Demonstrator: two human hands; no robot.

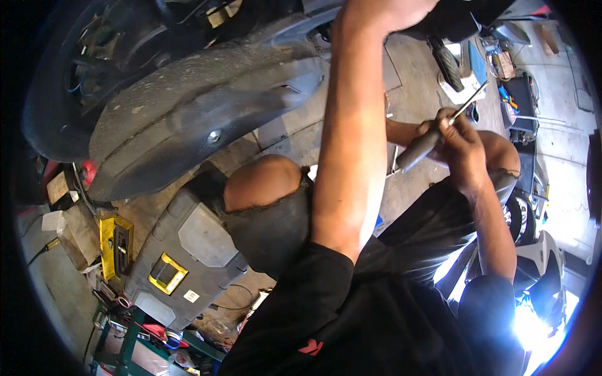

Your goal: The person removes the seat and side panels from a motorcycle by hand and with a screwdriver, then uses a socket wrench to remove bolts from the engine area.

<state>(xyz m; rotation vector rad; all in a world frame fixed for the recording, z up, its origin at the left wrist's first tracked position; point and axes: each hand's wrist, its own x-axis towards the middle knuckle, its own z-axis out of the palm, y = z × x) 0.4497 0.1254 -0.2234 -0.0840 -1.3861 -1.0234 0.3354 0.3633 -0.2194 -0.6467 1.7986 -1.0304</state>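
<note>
My right hand [464, 150] is closed round a screwdriver with a thick grey handle [419, 150]. Its thin metal shaft points up and to the right, away from my body, above my right knee. My left forearm [352, 144] stretches straight up to the top edge. Of my left hand [401, 11] only the back part shows, beside a dark part at the top, and its fingers are out of the picture. A large, dusty dark grey plastic body panel [207, 113] of a vehicle spans the upper left, left of that forearm.
Beside my left knee stands a grey toolbox [204, 235] with a yellow latch. A yellow case [116, 247] and a green metal frame [128, 341] are farther left. Past the screwdriver tip is a white tray [461, 93]; tools line the right wall, near a parked scooter [540, 269].
</note>
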